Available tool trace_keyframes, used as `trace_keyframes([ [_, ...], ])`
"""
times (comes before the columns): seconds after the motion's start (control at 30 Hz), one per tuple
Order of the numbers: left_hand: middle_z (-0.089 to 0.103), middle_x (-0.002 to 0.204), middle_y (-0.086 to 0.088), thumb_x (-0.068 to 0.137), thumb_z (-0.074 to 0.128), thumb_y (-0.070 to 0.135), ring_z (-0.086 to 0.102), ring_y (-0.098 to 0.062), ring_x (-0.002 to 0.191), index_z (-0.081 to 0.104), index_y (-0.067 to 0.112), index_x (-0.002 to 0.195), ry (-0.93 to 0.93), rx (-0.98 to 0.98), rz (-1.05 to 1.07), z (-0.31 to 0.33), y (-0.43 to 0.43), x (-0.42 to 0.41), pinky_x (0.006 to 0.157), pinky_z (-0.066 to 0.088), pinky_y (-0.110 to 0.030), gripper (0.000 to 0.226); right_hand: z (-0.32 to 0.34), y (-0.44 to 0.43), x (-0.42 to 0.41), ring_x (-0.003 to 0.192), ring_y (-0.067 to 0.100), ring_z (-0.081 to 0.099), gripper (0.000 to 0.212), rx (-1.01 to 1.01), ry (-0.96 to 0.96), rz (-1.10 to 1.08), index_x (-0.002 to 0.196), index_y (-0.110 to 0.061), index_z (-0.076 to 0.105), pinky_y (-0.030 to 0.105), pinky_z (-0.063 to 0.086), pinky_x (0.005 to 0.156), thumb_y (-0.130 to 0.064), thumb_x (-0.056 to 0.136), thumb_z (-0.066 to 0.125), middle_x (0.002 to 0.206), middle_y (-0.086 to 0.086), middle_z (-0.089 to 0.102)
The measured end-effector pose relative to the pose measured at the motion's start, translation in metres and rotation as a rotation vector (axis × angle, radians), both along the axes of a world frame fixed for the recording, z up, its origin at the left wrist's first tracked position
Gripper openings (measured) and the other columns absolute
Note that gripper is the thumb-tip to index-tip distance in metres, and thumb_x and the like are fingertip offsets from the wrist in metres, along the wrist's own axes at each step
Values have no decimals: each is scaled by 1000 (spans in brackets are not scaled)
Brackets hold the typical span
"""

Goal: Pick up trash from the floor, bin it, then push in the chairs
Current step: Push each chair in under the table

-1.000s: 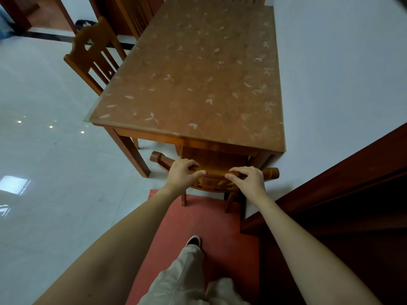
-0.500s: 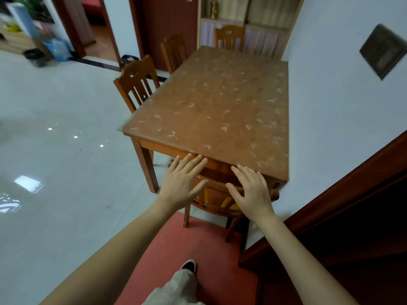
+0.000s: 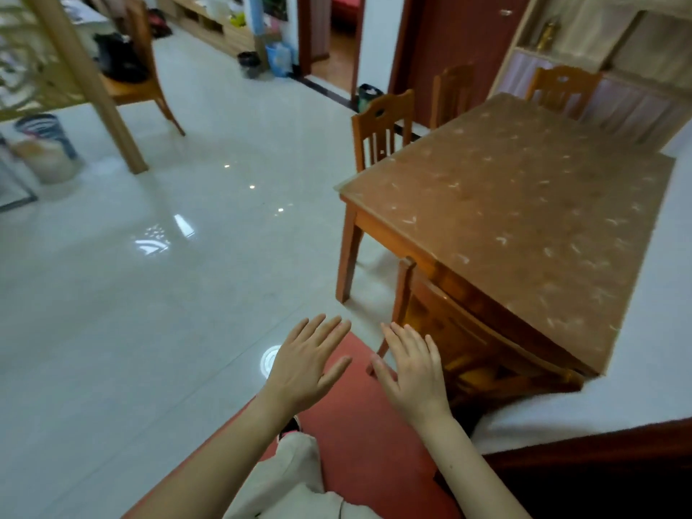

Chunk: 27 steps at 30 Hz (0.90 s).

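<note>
Glossy pale tile floor (image 3: 179,301) w/ red mat (image 3: 359,436) underfoot; wooden table (image 3: 505,219) stands by the white wall (image 3: 659,301) at right, near chair (image 3: 434,316) pushed in under its end. Chair's seat is hidden under the table, and the background is blurred, incl. a dark bin (image 3: 369,95) by the doorway (image 3: 335,35). Vs 0.5 s ago view has swung left; left hand (image 3: 303,368) & right hand (image 3: 415,372), then over the chair back, now hover beside it, fingers straight, holding nothing.

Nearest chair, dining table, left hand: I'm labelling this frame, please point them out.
nearest chair (image 3: 442,325), head view, on its backrest.
dining table (image 3: 524,219), head view, on its bare top.
left hand (image 3: 301,370), head view, on its back.
</note>
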<state>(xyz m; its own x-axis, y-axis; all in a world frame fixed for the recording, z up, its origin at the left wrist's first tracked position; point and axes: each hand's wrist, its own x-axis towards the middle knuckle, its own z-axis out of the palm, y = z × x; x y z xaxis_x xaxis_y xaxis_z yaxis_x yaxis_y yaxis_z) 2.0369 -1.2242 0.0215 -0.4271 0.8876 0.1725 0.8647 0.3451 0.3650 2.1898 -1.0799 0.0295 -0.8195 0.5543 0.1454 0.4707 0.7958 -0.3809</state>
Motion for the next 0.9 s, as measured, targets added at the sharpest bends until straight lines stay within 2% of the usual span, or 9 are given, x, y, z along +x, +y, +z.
trace_keyframes([
  [0.13,57,136,1,98,21,56,50,-25,126,51,21,137,-24,42,148,1,-37,-42,106,34,-40,60,-2,-14,-58,130,23,49,61,4,5,119,139,-19,51,53,35,109,-58,99,27,137,3,57],
  [0.33,61,128,2,96,36,49,54,-22,118,56,19,132,-34,45,358,0,-91,-139,102,41,-38,51,-9,-44,-192,125,25,50,55,-52,76,254,135,-20,55,49,38,104,-53,95,37,131,1,59],
  [0.57,61,127,5,95,36,51,54,-17,118,56,20,132,-28,-30,503,4,-155,-285,100,42,-35,53,-17,-88,-359,119,23,53,49,-72,86,411,132,-19,55,47,39,103,-48,95,42,126,0,60],
  [0.73,59,129,5,95,35,51,52,-18,120,55,19,133,-5,-2,523,27,-153,-379,101,41,-35,53,1,-79,-446,117,22,54,49,-52,119,429,130,-17,57,46,41,101,-47,94,44,125,1,61],
  [0.9,59,129,5,97,35,51,52,-18,120,54,20,133,-26,20,504,20,-109,-457,101,41,-35,52,2,-33,-523,116,21,54,49,-44,142,393,130,-15,58,44,41,102,-45,94,44,124,0,62],
])
